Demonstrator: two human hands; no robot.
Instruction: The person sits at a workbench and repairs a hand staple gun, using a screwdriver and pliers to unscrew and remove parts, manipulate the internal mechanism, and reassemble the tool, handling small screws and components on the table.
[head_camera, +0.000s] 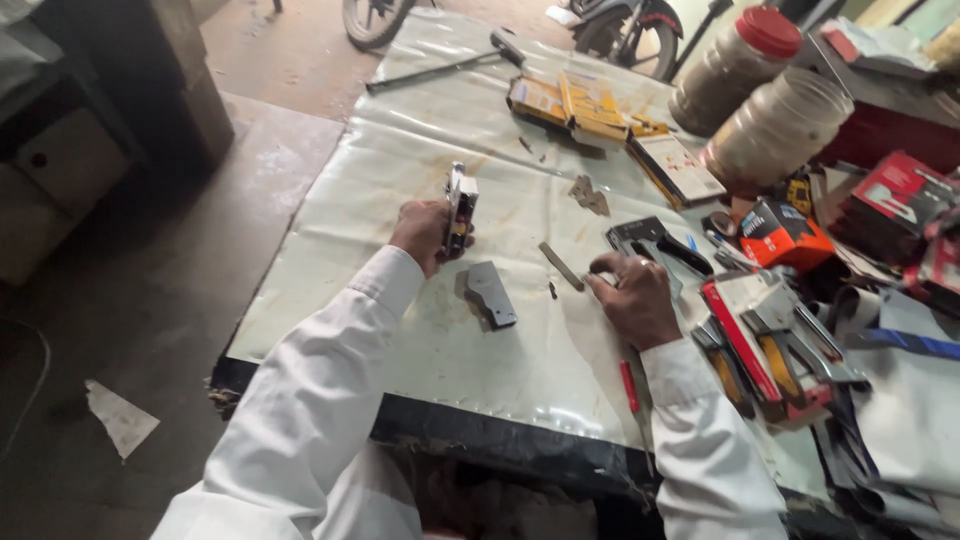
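I'm looking down over both sleeves at the surface (420, 140), covered in pale plastic sheeting. My left hand (425, 235), just left of centre frame, is closed around a door lock body (460, 208), held upright on its edge and lifted clear of the sheeting. My right hand (632, 295), right of centre, rests on the surface with fingers curled narrow, the fingertips touching a dark metal part (640, 238) at its upper edge; whether it actually grips anything I cannot tell.

How far along, as I judge it: the lock looks opened up. A grey cover plate (492, 293) lies flat between my two hands, apart from the body, and a thin metal strip (561, 266) lies loose just beside it toward the right hand. So the taking-apart seems done; nothing here shows the pieces going back together.

Around it: yellow boxes (570, 103) upper centre, a long bar tool (440, 68) above them, two plastic jars (760, 95) upper right, an orange box (785, 235) and a heap of packaged hardware (770, 350) at the right edge, a red pen (628, 386) near the front lip.
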